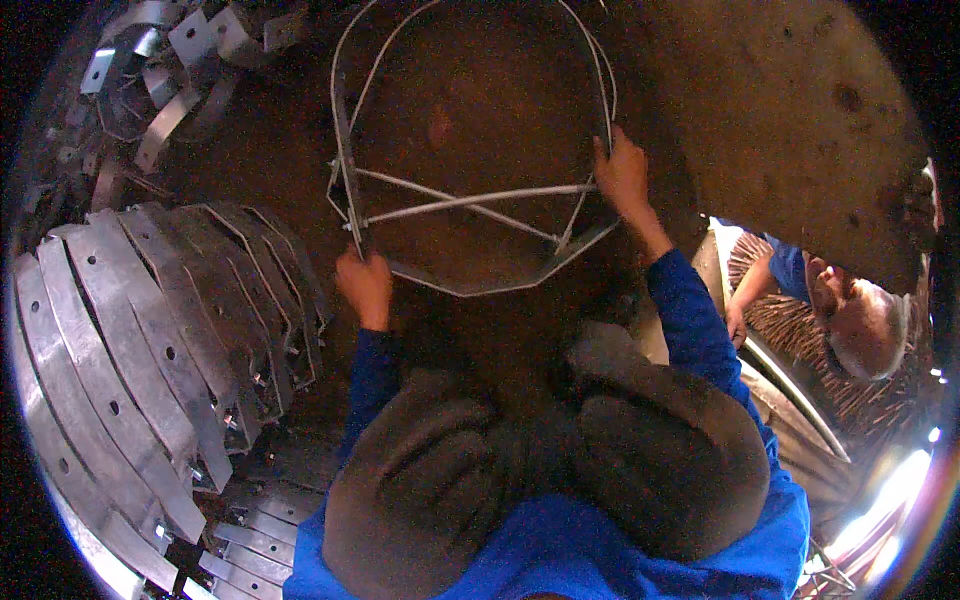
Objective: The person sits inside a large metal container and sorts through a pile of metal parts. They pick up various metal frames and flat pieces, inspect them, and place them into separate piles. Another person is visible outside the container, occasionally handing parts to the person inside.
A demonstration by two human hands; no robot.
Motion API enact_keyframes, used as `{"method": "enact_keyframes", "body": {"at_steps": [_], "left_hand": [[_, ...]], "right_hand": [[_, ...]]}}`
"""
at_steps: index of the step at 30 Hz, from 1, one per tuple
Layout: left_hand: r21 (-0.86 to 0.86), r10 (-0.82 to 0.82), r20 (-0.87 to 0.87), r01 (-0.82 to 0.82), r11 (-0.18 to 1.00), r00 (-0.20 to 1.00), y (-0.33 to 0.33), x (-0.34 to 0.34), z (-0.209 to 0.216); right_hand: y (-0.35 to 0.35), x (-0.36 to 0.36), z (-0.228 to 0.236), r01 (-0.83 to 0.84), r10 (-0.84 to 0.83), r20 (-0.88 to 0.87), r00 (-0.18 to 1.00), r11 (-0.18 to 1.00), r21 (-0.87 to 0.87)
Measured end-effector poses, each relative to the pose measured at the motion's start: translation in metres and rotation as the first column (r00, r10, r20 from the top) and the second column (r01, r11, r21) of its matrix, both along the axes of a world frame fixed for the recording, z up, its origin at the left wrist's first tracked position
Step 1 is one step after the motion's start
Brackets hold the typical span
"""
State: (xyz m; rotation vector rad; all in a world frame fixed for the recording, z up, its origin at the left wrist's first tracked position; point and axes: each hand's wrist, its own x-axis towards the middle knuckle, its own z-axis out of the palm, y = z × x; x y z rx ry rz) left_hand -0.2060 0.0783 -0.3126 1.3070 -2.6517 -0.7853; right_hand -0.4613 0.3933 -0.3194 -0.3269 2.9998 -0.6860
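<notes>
A metal frame [478, 199] is held out in front of me over a dark brown surface. It has a tall looped part at the far end, an angled flat strip at the near end, and two thin bars crossing between its sides. My left hand [365, 287] is closed around its near left corner, where the strip meets the upright side. Farther up on the opposite side, my right hand [624, 178] grips the frame near the end of a cross bar. The top of the loop runs out of view.
Stacks of curved flat metal strips [140, 300] with holes stand close on my left. Bent metal pieces [175, 115] lie in a heap at the far left. A brown panel [790, 110] rises at the upper right. Another person [865, 320] is at the right, beside a bundle of thin brown rods [800, 340].
</notes>
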Motion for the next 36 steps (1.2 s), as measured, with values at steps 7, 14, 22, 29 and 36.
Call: {"method": "enact_keyframes", "body": {"at_steps": [7, 14, 22, 29, 36], "left_hand": [[-0.102, 0.015, 0.078, -0.007, 0.995, 0.997, -0.001, 0.003, -0.015], [-0.074, -0.024, 0.06, 0.028, 0.997, 0.998, -0.007, -0.004, -0.001], [-0.005, 0.015, 0.097, -0.015, 1.0, 0.995, -0.009, 0.017, -0.058], [0.155, 0.049, -0.201, -0.017, 0.988, 0.978, 0.012, 0.04, -0.046], [0.092, 0.047, 0.154, -0.062, 0.994, 0.987, 0.01, 0.006, -0.02]], "right_hand": [[-0.009, -0.001, 0.012, 0.051, -0.059, 0.141, 0.988, 0.997, 0.059], [-0.006, -0.007, 0.004, 0.067, -0.066, 0.107, 0.992, 0.998, -0.007], [0.007, -0.004, -0.006, 0.157, -0.145, 0.218, 0.965, 0.987, -0.039], [0.01, 0.017, -0.012, 0.156, -0.126, 0.177, 0.976, 0.974, -0.165], [0.016, 0.014, -0.012, 0.124, -0.128, 0.178, 0.976, 0.992, 0.035]]}}
